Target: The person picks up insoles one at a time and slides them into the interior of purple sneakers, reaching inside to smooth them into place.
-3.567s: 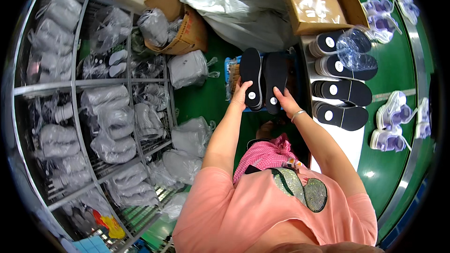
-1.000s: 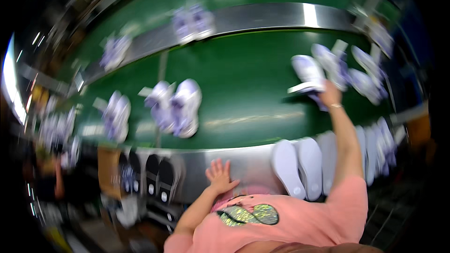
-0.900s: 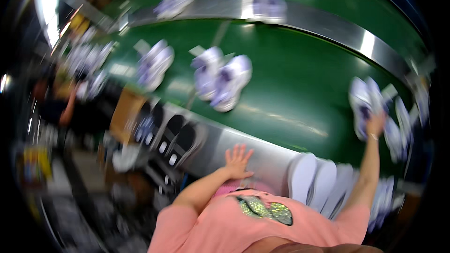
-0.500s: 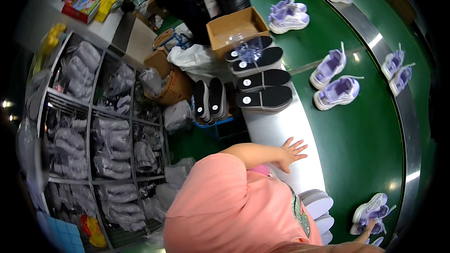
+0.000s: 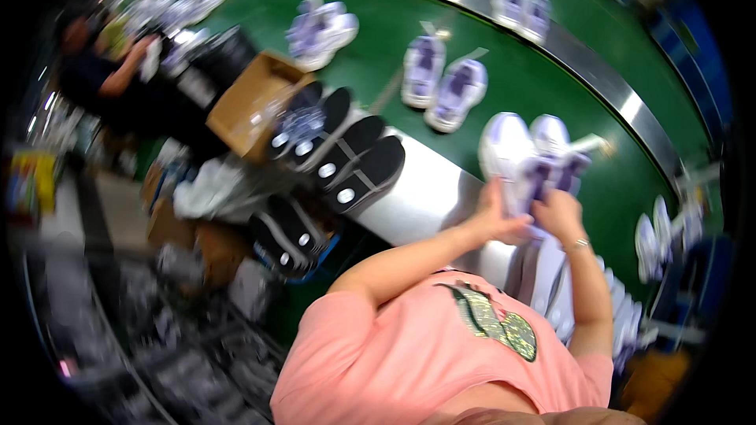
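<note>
A pair of white and purple sneakers is held together in front of me over the green conveyor belt (image 5: 465, 149), toes pointing away. My left hand (image 5: 501, 219) is closed at the heel end of the left sneaker (image 5: 506, 149). Beside it my right hand (image 5: 561, 217), with a bracelet at the wrist, is closed at the heel of the right sneaker (image 5: 551, 138). A pale tag or lace sticks out to the right of that one. Blur and the shoes hide most of the fingertips.
Banded stacks of black insoles (image 5: 368, 173) and a cardboard box (image 5: 258, 102) stand on the metal ledge (image 5: 429, 197) to the left. Pale insoles (image 5: 547, 275) lie close to my body. More sneakers (image 5: 445, 83) sit on the belt. Another person (image 5: 118, 86) stands far left.
My view has swung right. The left hand, spread over the metal ledge before, has come to the sneakers. My right hand has brought the pair from the belt at lower right toward me.
</note>
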Motion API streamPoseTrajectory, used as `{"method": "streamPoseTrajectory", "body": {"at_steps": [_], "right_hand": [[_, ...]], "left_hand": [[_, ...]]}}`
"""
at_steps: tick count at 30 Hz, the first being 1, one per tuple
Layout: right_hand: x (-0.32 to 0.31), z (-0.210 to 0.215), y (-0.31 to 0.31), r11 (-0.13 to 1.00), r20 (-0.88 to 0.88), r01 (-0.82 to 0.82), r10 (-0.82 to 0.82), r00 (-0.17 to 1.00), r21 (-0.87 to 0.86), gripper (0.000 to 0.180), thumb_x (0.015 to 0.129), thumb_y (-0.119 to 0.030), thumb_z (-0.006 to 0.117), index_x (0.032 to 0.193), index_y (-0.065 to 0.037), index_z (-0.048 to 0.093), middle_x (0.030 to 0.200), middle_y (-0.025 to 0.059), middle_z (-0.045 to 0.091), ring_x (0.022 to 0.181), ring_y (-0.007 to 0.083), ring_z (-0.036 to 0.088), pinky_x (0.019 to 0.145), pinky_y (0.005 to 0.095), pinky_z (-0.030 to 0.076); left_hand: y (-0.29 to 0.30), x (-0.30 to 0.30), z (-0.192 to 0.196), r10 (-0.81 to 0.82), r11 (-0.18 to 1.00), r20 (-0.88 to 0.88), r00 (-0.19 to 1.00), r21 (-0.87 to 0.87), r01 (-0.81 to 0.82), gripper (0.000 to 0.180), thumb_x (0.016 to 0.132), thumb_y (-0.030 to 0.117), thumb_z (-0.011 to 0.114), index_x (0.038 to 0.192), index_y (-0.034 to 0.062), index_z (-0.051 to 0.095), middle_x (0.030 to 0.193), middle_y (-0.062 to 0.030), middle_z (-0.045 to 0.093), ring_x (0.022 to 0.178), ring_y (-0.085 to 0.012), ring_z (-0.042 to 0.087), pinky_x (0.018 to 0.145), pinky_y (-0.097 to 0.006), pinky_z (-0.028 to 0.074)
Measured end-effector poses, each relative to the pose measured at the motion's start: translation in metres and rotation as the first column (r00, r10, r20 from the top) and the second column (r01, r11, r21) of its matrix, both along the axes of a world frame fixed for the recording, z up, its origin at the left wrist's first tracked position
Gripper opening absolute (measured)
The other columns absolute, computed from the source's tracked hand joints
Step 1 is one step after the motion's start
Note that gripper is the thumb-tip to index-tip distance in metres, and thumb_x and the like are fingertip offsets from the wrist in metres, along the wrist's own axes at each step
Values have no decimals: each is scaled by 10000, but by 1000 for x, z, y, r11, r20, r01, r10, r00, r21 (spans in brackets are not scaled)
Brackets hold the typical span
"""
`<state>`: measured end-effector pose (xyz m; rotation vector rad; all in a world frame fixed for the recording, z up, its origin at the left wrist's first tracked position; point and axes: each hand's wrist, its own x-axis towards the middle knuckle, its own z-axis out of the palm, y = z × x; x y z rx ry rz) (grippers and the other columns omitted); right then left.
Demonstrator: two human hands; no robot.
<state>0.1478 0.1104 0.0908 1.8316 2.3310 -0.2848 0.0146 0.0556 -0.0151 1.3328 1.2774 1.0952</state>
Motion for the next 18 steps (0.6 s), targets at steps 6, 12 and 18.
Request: {"method": "streamPoseTrajectory", "body": {"at_steps": [6, 12, 18], "right_hand": [[-51, -67, -46, 984, -60, 54, -65, 996, -168, 383, 723, -396, 516, 696, -30, 624, 671, 166, 599, 661, 316, 596, 603, 399, 475], [-41, -69, -69, 1000, -156, -3, 1, 988, -11, 310, 764, -346, 512, 638, -77, 602, 657, 122, 583, 635, 281, 569, 582, 384, 442], [22, -86, -84, 827, -449, 406, -215, 867, 388, 193, 727, -225, 594, 789, -43, 574, 823, 114, 575, 793, 290, 541, 677, 385, 419]], "left_hand": [[-19, -54, -86, -116, 940, 133, 984, -306, 152, 1058, 627, 367, 686, 1283, -90, -8, 1286, -307, 184, 1217, -392, 209, 1010, -367, 198], [-2, -86, -60, -108, 992, -206, 973, 49, 120, 854, 660, 269, 661, 1283, -26, 156, 1249, -240, 286, 1147, -371, 300, 962, -392, 258], [43, -92, -21, -253, 950, -201, 947, 133, 282, 373, 790, 182, 563, 1088, -28, 485, 974, -140, 563, 915, -209, 532, 779, -284, 409]]}}
